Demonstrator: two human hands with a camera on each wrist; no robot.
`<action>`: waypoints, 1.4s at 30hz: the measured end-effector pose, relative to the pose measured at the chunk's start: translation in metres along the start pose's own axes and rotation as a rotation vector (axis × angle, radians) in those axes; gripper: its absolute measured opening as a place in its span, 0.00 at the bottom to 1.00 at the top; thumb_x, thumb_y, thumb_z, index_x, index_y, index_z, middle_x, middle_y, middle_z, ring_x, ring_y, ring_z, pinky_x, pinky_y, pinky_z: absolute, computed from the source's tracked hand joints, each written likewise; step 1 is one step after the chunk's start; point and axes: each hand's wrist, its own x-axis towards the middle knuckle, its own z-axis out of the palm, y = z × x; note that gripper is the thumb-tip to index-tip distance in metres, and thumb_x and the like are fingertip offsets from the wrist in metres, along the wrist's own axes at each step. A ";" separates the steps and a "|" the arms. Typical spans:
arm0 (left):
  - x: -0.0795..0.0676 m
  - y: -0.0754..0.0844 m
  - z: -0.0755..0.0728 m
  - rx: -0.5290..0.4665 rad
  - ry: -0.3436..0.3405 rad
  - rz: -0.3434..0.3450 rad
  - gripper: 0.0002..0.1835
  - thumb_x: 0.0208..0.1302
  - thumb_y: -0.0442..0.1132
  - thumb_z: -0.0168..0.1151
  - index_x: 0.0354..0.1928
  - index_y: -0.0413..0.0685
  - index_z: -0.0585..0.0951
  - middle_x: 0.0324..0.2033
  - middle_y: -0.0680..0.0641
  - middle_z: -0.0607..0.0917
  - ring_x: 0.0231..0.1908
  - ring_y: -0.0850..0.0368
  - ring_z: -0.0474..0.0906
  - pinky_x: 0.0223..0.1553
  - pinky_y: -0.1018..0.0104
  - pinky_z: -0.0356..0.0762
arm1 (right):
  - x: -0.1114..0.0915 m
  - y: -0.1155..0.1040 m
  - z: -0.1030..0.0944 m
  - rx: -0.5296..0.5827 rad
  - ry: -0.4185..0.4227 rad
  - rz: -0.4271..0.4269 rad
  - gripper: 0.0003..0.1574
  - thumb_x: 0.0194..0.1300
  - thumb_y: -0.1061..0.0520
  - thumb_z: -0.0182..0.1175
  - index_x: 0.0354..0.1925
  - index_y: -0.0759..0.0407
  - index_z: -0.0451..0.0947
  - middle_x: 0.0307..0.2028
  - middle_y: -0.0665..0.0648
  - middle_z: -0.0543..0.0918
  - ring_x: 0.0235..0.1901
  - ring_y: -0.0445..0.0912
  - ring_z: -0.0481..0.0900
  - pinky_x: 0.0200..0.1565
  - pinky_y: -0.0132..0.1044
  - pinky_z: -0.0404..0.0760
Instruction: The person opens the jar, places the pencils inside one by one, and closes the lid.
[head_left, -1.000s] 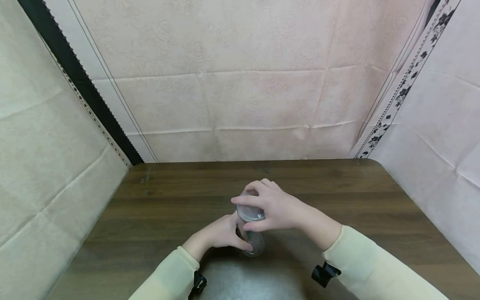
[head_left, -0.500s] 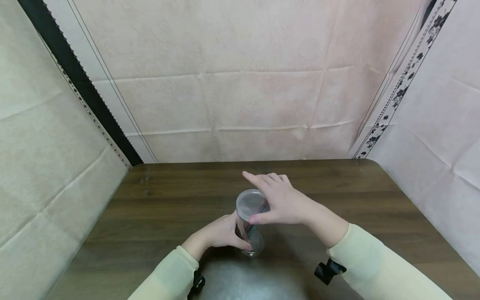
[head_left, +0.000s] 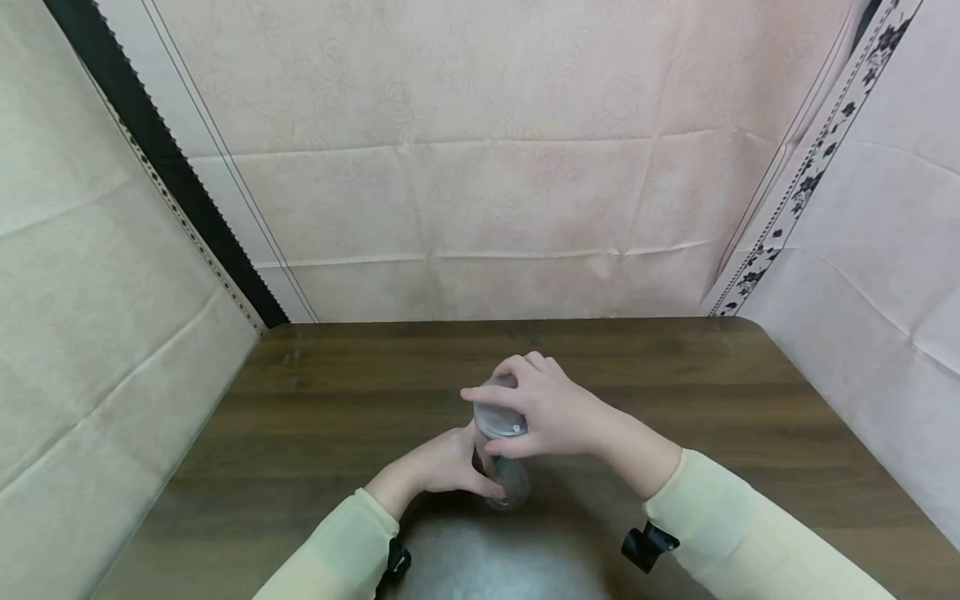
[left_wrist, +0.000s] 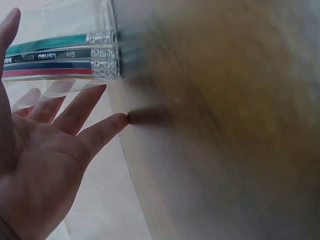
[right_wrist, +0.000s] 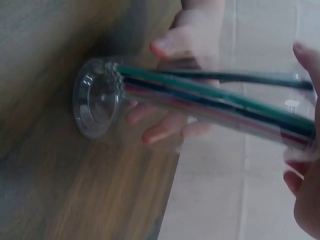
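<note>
A clear plastic jar (head_left: 513, 482) stands upright on the table, its translucent lid (head_left: 501, 421) on top. Several pencils (left_wrist: 55, 56) with metal-capped ends, in green, black, blue and red, lean inside it; one is printed HB. My left hand (head_left: 446, 465) holds the jar's lower body from the left, thumb on the near side and fingers behind. From above and the right, my right hand (head_left: 551, 410) grips the lid, with the thumb at its near edge and the other fingers over its far side. In the right wrist view the jar's round base (right_wrist: 97, 100) shows, blurred.
A brown wood-grain table (head_left: 360, 375) carries the jar. Pale cloth sheets hang along the back (head_left: 480, 208) and both sides. Black wrist cameras (head_left: 648, 547) are strapped below the sleeves.
Half a second ago my right fingers were lifted and spread off the lid; now they are round it again, much as one second ago. My left hand and the jar have stayed put.
</note>
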 end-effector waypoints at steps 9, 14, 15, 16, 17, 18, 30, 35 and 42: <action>-0.002 0.000 0.005 0.017 0.023 0.013 0.35 0.49 0.52 0.72 0.56 0.53 0.66 0.36 0.56 0.76 0.30 0.63 0.75 0.32 0.67 0.74 | 0.004 -0.024 0.008 -0.270 0.100 0.190 0.29 0.56 0.30 0.54 0.54 0.34 0.76 0.42 0.55 0.74 0.40 0.49 0.68 0.38 0.44 0.65; -0.003 0.001 0.006 0.042 0.024 0.052 0.36 0.49 0.52 0.72 0.59 0.55 0.67 0.43 0.57 0.75 0.35 0.64 0.74 0.37 0.68 0.73 | 0.003 -0.030 0.014 -0.341 0.184 0.225 0.30 0.55 0.29 0.52 0.53 0.37 0.77 0.39 0.57 0.76 0.34 0.50 0.69 0.32 0.43 0.64; -0.003 0.002 0.006 0.050 0.026 0.053 0.37 0.49 0.52 0.72 0.60 0.55 0.66 0.45 0.57 0.74 0.37 0.64 0.73 0.38 0.68 0.73 | 0.002 -0.030 0.014 -0.347 0.196 0.227 0.30 0.55 0.29 0.52 0.52 0.38 0.77 0.38 0.57 0.76 0.34 0.50 0.69 0.32 0.43 0.64; -0.003 0.002 0.005 0.057 0.026 0.053 0.38 0.49 0.52 0.72 0.61 0.55 0.65 0.47 0.57 0.74 0.39 0.65 0.73 0.40 0.68 0.72 | 0.001 -0.030 0.015 -0.352 0.206 0.229 0.30 0.55 0.29 0.52 0.52 0.38 0.77 0.38 0.57 0.76 0.34 0.50 0.69 0.32 0.43 0.64; -0.003 0.003 0.005 0.061 0.027 0.051 0.39 0.48 0.52 0.72 0.62 0.55 0.64 0.48 0.57 0.73 0.40 0.65 0.73 0.41 0.68 0.72 | 0.001 -0.030 0.015 -0.356 0.212 0.231 0.31 0.55 0.29 0.52 0.52 0.38 0.77 0.38 0.57 0.76 0.34 0.50 0.69 0.32 0.43 0.64; -0.003 0.003 0.005 0.066 0.027 0.047 0.40 0.48 0.52 0.72 0.62 0.55 0.64 0.49 0.57 0.73 0.41 0.65 0.73 0.42 0.68 0.72 | 0.000 -0.030 0.015 -0.358 0.218 0.232 0.31 0.55 0.29 0.52 0.53 0.38 0.77 0.38 0.57 0.76 0.34 0.50 0.69 0.32 0.43 0.64; -0.001 0.004 0.009 0.086 0.019 0.028 0.43 0.47 0.51 0.73 0.63 0.56 0.61 0.53 0.58 0.71 0.47 0.66 0.71 0.49 0.67 0.70 | -0.005 -0.025 0.019 -0.369 0.254 0.221 0.32 0.54 0.29 0.52 0.53 0.39 0.78 0.38 0.57 0.76 0.32 0.51 0.69 0.30 0.42 0.65; 0.001 0.003 0.009 0.095 0.024 0.045 0.45 0.47 0.52 0.73 0.64 0.54 0.59 0.52 0.58 0.72 0.45 0.67 0.72 0.47 0.68 0.71 | -0.006 -0.024 0.020 -0.374 0.289 0.214 0.32 0.54 0.29 0.52 0.52 0.39 0.78 0.37 0.57 0.77 0.32 0.52 0.70 0.29 0.43 0.65; -0.001 0.005 0.009 0.097 0.030 0.036 0.48 0.46 0.51 0.74 0.66 0.53 0.56 0.55 0.57 0.70 0.49 0.66 0.71 0.51 0.66 0.70 | -0.007 -0.024 0.022 -0.359 0.323 0.194 0.32 0.53 0.30 0.53 0.53 0.40 0.78 0.39 0.57 0.78 0.32 0.52 0.70 0.28 0.43 0.66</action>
